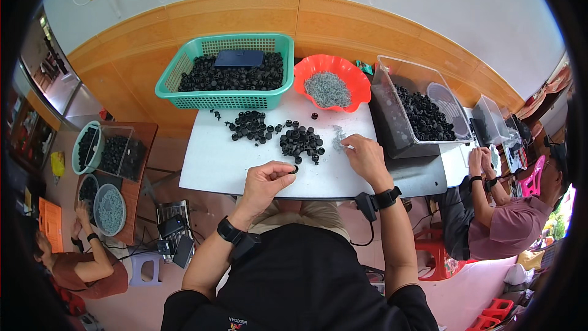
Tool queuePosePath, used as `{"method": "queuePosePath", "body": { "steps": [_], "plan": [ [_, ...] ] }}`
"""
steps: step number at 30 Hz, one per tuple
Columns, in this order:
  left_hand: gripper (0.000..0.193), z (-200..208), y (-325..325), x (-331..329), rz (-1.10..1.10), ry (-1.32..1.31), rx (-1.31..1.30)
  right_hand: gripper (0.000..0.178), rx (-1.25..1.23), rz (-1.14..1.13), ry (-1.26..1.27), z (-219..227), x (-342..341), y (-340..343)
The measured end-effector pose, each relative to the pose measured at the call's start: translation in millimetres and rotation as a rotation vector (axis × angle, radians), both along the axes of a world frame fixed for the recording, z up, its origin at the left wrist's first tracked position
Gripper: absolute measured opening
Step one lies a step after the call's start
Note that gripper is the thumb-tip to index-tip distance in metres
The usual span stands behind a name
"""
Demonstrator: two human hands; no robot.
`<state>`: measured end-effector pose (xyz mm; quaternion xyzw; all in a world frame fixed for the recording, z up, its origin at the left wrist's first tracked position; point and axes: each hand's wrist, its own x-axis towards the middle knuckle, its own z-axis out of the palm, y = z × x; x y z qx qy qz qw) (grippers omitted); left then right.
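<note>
My left hand (264, 185) is closed in a pinch on a small round black cap (294, 169), just above the near edge of the white table (239, 168). My right hand (365, 155) has its fingertips drawn together beside a small heap of clear greyish pieces (337, 137); what lies between them is too small to tell. Between and beyond my hands lie two loose piles of black caps, one nearer the middle (301, 140) and one farther left (250, 126). A single cap (315, 116) stands apart near the red bowl.
At the back are a green basket (223, 99) of black caps with a dark blue lid-like piece (239, 58), a red scalloped bowl (361, 90) of greyish pieces, and a clear bin (401, 132) of black parts. Co-workers sit at tables left (92, 266) and right (499, 227).
</note>
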<state>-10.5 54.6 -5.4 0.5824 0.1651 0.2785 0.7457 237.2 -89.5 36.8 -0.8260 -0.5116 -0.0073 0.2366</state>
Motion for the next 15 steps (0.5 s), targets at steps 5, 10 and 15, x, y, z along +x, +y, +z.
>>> {"method": "queuePosePath", "body": {
  "steps": [5,10,15],
  "plan": [
    [0.02,-0.6,-0.5,-0.5,-0.003,-0.016,-0.014,0.017,-0.009,0.002,0.04,2.4,3.3,2.6],
    [0.019,-1.3,-0.5,-0.3,-0.002,-0.014,-0.012,0.016,-0.026,-0.005,0.111,3.2,8.9,2.1],
    [0.018,-1.1,-1.6,0.7,0.001,0.0,-0.01,0.016,0.015,0.001,0.09,0.9,8.8,1.9]
  ]
}}
